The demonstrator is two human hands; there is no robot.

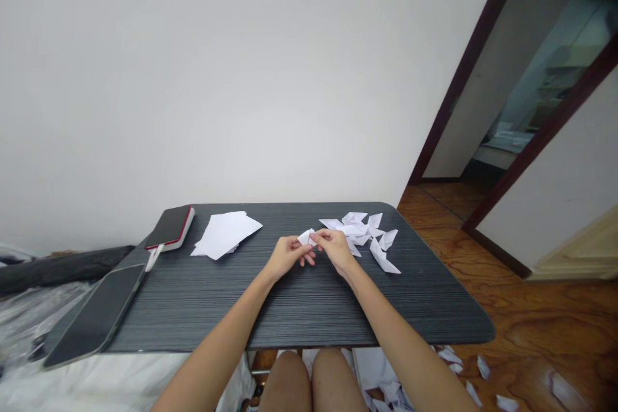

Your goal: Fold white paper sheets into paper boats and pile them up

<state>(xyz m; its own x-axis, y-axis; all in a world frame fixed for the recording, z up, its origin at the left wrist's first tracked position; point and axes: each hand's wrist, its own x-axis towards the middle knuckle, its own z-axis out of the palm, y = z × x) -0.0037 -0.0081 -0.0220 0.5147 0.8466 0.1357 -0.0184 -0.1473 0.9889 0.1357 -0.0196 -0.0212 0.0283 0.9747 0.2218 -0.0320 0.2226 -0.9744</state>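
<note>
Between my two hands, above the middle of the table, is a small piece of folded white paper (306,237). My left hand (288,256) pinches its left side between thumb and fingers. From the right, the thumb and fingertips of my right hand (334,247) close on its other edge. Just beyond my right hand lies a loose pile of folded white paper pieces (385,257), pointed in shape. To the left of my hands rests a stack of flat white paper sheets (224,234). The fingers partly cover the held paper, so its exact fold cannot be made out.
On the dark table (193,309), a power bank (170,228) with a white cable (153,257) sits at the left, near a tablet-like dark device (96,315). A white wall stands behind. Paper pieces (483,367) lie on the wooden floor at right, below a doorway.
</note>
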